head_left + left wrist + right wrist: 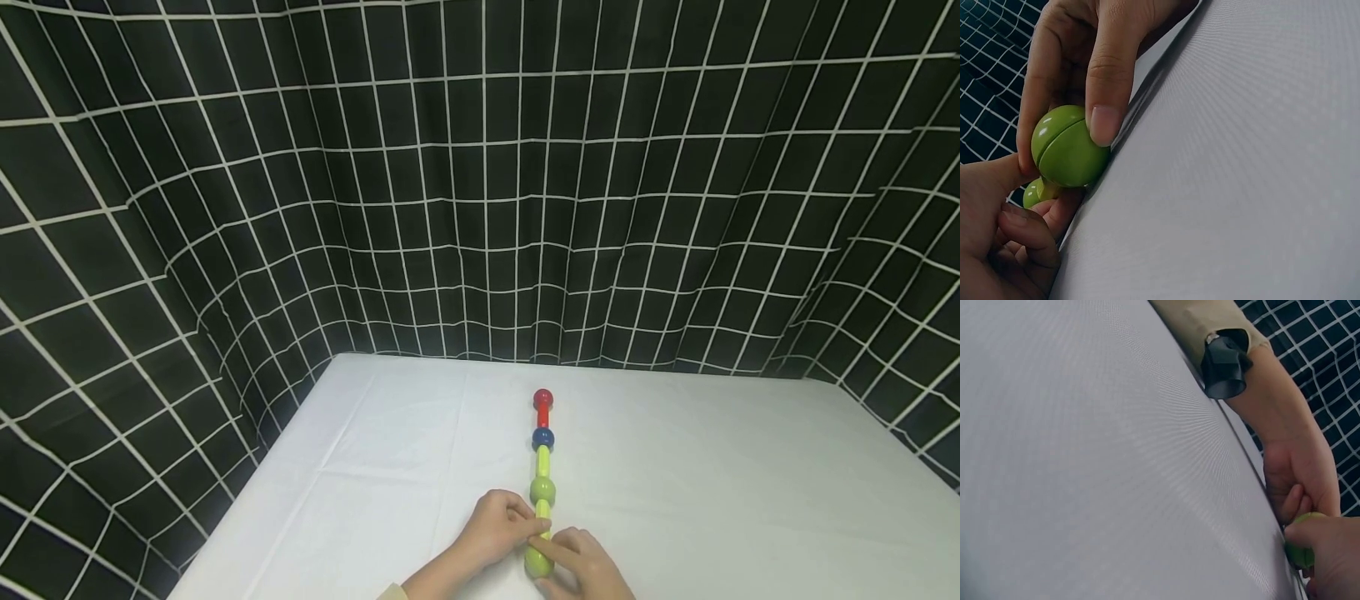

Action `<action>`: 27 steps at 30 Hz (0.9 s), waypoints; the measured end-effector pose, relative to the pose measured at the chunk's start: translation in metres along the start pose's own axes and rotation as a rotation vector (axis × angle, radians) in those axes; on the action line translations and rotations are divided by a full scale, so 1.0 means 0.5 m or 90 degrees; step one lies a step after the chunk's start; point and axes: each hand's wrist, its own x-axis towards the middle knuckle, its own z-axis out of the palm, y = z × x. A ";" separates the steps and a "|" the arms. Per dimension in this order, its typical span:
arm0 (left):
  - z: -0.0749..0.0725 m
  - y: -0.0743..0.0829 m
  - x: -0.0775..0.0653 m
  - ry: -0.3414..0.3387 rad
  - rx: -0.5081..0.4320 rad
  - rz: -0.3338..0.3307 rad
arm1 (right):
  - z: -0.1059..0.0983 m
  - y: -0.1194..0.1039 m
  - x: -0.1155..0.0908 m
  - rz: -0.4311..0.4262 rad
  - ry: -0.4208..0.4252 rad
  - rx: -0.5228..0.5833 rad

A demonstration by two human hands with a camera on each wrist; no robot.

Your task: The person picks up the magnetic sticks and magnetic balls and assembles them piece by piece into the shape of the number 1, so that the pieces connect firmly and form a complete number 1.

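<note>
A straight chain of balls and rods lies on the white table. From the far end it runs red ball (543,399), red rod (543,416), blue ball (543,438), yellow-green rod (543,461), green ball (542,490). Nearest me come another yellow-green rod (542,507) and a grooved green ball (1072,153). My left hand (498,527) pinches that near rod between thumb and fingers, partly covering it. Thumb and fingers of my right hand (588,568) grip the grooved ball at the near end, right beside the left hand. In the right wrist view this ball (1300,555) is mostly hidden.
White cloth covers the table (712,483). A black curtain with a white grid (510,167) stands behind the table and along both sides. On the left forearm, a black device (1225,369) sits at the beige sleeve (1197,322).
</note>
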 end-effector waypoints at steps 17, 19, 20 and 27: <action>-0.076 0.014 -0.012 0.045 0.094 0.034 | -0.052 0.004 -0.015 0.006 0.188 -0.071; -0.120 0.024 -0.020 0.100 0.193 0.085 | -0.091 0.017 -0.013 0.032 0.183 -0.076; -0.142 0.030 -0.025 0.133 0.252 0.121 | -0.109 0.031 -0.012 0.023 0.199 -0.085; -0.285 0.043 -0.032 0.228 0.691 0.344 | -0.226 0.171 0.015 -0.093 0.226 -0.291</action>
